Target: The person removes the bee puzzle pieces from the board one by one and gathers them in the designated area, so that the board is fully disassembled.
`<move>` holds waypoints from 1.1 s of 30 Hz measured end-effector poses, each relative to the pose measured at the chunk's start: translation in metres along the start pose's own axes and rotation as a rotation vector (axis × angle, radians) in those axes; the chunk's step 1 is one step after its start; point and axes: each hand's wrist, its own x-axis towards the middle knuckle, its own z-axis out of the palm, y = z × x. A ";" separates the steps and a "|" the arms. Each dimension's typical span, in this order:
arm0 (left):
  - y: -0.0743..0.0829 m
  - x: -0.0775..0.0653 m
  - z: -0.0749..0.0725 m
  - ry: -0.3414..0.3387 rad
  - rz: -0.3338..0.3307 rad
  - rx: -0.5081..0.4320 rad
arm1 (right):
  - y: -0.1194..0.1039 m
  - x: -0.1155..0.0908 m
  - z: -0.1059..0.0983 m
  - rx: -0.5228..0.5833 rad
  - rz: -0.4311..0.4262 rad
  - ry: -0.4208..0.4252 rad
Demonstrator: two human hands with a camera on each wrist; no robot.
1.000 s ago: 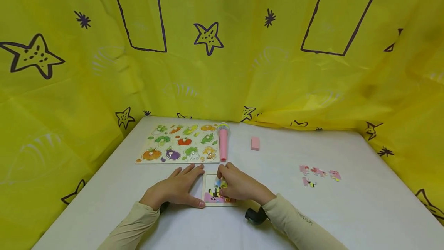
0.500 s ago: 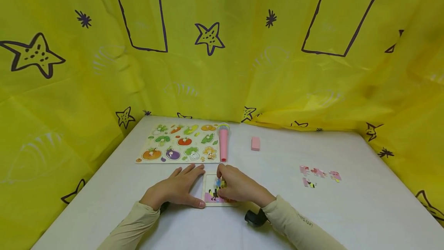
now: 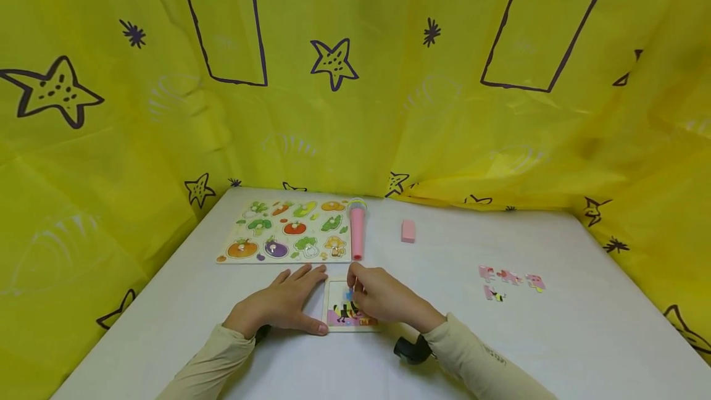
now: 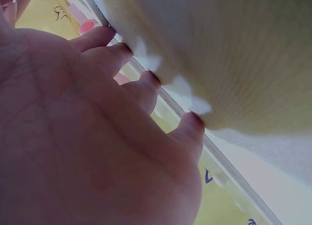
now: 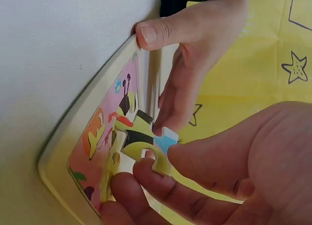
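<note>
A small jigsaw board with a pale wooden rim lies flat on the table before me, partly filled with a bee and flower picture. My left hand rests spread at its left side, thumb on the lower left corner; in the left wrist view its palm fills much of the frame. My right hand is over the board's right part. Between thumb and fingers it pinches a jigsaw piece in yellow, black and light blue, tilted close over the picture, as the right wrist view shows.
Behind the hands lies a vegetable peg puzzle, a pink toy microphone along its right edge. A pink block stands further right. Several loose jigsaw pieces lie at the right. A yellow curtain encloses the table.
The right thumb has shifted slightly up and away from the board's lower part, showing more of the bee picture. The left hand stays put on the board's corner.
</note>
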 end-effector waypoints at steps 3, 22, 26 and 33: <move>-0.001 0.002 0.001 -0.001 0.004 0.005 | 0.000 -0.001 0.000 0.001 0.002 0.009; -0.003 0.002 0.003 0.002 0.008 0.020 | 0.006 -0.010 -0.007 0.057 0.002 0.142; -0.003 0.002 0.003 -0.001 0.007 0.018 | 0.015 -0.018 -0.017 0.089 0.011 0.172; -0.001 0.000 0.001 0.001 0.011 -0.002 | 0.035 -0.047 -0.048 0.119 0.059 0.215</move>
